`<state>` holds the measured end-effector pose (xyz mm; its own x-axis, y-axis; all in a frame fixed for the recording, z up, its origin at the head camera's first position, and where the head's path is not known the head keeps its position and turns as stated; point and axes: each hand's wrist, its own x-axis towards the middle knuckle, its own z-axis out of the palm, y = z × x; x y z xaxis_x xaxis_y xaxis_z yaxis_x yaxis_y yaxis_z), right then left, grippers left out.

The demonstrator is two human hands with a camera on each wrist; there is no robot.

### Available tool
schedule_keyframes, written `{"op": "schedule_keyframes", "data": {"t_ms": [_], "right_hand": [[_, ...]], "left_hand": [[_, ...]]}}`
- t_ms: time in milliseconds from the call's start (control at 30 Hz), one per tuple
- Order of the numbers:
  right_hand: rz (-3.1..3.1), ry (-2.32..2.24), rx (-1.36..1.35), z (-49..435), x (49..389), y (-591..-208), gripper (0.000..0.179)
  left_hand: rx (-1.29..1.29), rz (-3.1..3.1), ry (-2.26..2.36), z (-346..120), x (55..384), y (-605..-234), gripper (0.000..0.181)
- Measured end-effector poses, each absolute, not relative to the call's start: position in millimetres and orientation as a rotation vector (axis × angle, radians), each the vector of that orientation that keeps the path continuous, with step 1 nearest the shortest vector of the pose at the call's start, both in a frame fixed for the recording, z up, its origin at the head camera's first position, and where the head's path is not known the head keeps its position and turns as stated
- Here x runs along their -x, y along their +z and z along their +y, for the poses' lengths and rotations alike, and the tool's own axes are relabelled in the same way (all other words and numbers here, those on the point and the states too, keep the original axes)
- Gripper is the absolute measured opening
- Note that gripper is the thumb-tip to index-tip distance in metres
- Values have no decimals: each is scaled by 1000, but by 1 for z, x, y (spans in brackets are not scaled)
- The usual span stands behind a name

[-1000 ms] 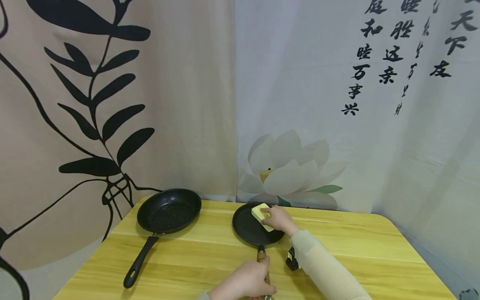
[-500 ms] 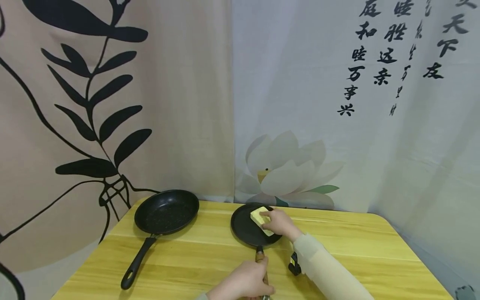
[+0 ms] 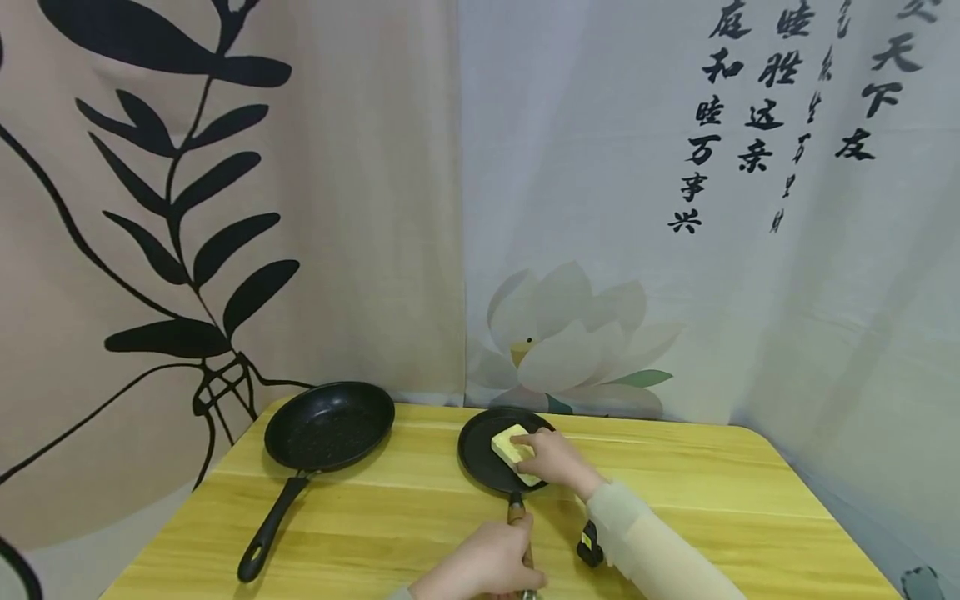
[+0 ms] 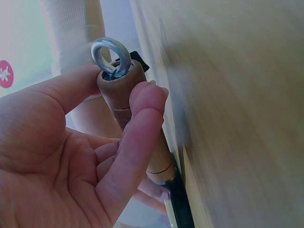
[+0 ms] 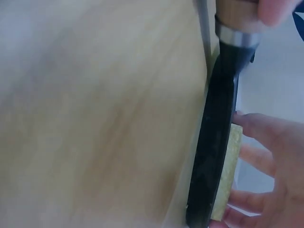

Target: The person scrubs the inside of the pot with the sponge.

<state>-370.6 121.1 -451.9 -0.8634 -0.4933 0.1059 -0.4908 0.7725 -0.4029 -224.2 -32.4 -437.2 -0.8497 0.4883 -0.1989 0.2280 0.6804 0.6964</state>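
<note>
A small flat black frying pan lies on the table, its wooden handle pointing toward me. My left hand grips that handle; in the left wrist view a metal ring shows at its end. On the pan's cooking surface is a pale yellow sponge, pinched between the thumb and fingers of my right hand. Seen from the side in the right wrist view, the sponge lies flat against the pan, with the right hand's fingers spread along its edges.
A larger deep black frying pan stands at the left of the wooden table, its black handle toward the front. A small black object with a yellow patch sits beside my right sleeve. Printed curtains hang behind the table.
My right hand has slid the sponge a little toward the handle side of the small pan. The left hand keeps its grip. The whole head view has shifted slightly.
</note>
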Motion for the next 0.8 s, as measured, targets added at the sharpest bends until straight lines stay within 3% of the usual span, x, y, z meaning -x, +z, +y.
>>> {"op": "schedule_keyframes", "data": {"t_ms": [800], "right_hand": [[2864, -653, 993, 95, 365, -451, 46]], "left_hand": [[-587, 2566, 919, -31, 224, -434, 73]]}}
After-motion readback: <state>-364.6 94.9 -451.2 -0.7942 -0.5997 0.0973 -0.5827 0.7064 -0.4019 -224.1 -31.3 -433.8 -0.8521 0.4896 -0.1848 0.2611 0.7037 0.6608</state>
